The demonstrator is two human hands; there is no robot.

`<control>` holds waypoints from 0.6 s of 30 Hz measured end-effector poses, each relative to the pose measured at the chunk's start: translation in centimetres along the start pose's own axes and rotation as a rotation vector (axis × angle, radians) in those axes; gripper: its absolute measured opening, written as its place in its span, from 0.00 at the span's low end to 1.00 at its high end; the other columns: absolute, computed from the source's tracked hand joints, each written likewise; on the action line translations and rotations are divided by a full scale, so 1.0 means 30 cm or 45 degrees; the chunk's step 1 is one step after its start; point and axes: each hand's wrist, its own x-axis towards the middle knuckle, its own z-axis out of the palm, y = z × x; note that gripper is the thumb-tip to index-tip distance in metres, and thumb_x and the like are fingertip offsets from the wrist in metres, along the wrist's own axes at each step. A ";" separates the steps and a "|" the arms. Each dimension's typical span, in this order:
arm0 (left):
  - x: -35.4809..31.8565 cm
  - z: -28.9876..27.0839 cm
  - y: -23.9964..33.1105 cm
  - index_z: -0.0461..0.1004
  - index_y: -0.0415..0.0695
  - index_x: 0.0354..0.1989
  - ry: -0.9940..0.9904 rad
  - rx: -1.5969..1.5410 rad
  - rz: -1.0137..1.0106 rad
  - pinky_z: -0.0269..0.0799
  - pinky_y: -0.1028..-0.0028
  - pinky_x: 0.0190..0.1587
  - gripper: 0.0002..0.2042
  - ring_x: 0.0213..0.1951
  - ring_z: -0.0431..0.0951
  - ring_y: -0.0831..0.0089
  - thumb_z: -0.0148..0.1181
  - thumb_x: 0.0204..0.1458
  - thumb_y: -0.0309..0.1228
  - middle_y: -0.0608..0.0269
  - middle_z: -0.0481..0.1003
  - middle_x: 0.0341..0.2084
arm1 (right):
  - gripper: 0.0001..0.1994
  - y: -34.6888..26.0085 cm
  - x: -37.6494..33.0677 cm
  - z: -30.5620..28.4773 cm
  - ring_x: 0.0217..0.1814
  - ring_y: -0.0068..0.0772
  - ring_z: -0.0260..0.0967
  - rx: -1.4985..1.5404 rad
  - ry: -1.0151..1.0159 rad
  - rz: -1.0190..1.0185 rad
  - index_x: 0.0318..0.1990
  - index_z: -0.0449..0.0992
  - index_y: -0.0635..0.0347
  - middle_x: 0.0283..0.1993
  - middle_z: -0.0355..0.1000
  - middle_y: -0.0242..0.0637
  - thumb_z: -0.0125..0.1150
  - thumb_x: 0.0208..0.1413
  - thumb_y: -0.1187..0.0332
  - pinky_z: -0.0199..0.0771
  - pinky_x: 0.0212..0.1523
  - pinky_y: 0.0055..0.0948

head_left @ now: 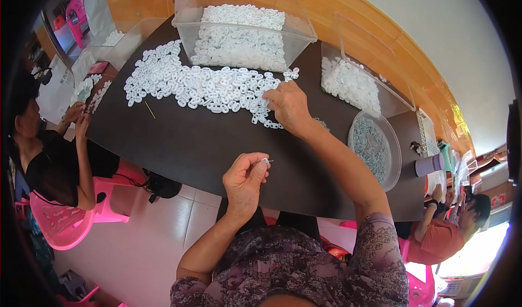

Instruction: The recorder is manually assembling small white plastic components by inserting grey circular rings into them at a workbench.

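Note:
My left hand [244, 181] is raised over the near edge of the dark table [179, 144], pinching a small metal screw [266, 160] between thumb and fingertips. My right hand [288, 107] reaches forward, with its fingers down on the near edge of a wide spread of small white plastic parts [190, 81]. A thin wooden stick [149, 109] lies on the table left of the heap.
A clear bin [239, 29] full of white parts stands at the back, a second bin [353, 78] at the right, and a round clear bowl of small metal pieces [375, 146] by my right forearm. People sit at the left [49, 154] and right [446, 225] on pink chairs.

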 end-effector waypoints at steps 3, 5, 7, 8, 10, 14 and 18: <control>-0.001 -0.004 -0.002 0.72 0.33 0.39 -0.002 -0.007 0.009 0.68 0.83 0.30 0.08 0.26 0.70 0.81 0.56 0.54 0.25 0.61 0.74 0.28 | 0.06 -0.017 0.006 -0.016 0.30 0.43 0.64 0.024 -0.046 0.028 0.28 0.76 0.57 0.23 0.67 0.39 0.63 0.38 0.74 0.65 0.33 0.38; 0.000 -0.004 -0.002 0.73 0.33 0.39 -0.009 0.000 0.019 0.68 0.83 0.30 0.08 0.27 0.71 0.81 0.56 0.54 0.25 0.61 0.74 0.29 | 0.05 -0.026 0.006 -0.032 0.31 0.43 0.64 0.033 -0.071 0.056 0.26 0.75 0.58 0.23 0.67 0.39 0.63 0.38 0.74 0.65 0.34 0.38; 0.001 0.000 0.000 0.73 0.33 0.39 -0.008 -0.005 0.021 0.68 0.83 0.30 0.08 0.27 0.71 0.81 0.56 0.54 0.25 0.61 0.74 0.29 | 0.05 -0.024 -0.007 -0.050 0.30 0.40 0.66 0.195 -0.072 0.147 0.26 0.73 0.61 0.23 0.68 0.39 0.63 0.39 0.74 0.66 0.32 0.35; 0.001 0.001 -0.001 0.73 0.33 0.39 -0.006 -0.010 0.023 0.68 0.83 0.30 0.08 0.27 0.71 0.81 0.56 0.54 0.25 0.61 0.74 0.29 | 0.05 -0.028 -0.013 -0.061 0.30 0.40 0.66 0.196 -0.072 0.149 0.26 0.73 0.61 0.23 0.68 0.39 0.63 0.39 0.74 0.66 0.32 0.35; 0.002 0.001 -0.003 0.73 0.33 0.39 0.004 -0.019 0.021 0.68 0.83 0.30 0.08 0.27 0.71 0.81 0.56 0.54 0.25 0.61 0.74 0.28 | 0.05 -0.045 -0.022 -0.092 0.30 0.42 0.68 0.408 -0.153 0.339 0.25 0.71 0.62 0.23 0.69 0.41 0.61 0.40 0.73 0.67 0.32 0.37; -0.002 0.001 -0.002 0.74 0.35 0.38 0.007 -0.033 0.004 0.66 0.85 0.29 0.06 0.27 0.69 0.85 0.56 0.54 0.24 0.67 0.72 0.28 | 0.05 -0.063 -0.037 -0.145 0.26 0.35 0.68 0.623 -0.252 0.568 0.27 0.72 0.64 0.22 0.70 0.40 0.60 0.42 0.73 0.68 0.30 0.32; -0.003 0.001 -0.003 0.73 0.35 0.38 -0.001 -0.024 0.007 0.66 0.85 0.29 0.07 0.27 0.69 0.85 0.56 0.54 0.25 0.66 0.73 0.28 | 0.09 -0.051 -0.046 -0.178 0.24 0.30 0.66 0.699 -0.354 0.646 0.34 0.76 0.64 0.21 0.69 0.40 0.59 0.43 0.73 0.68 0.30 0.28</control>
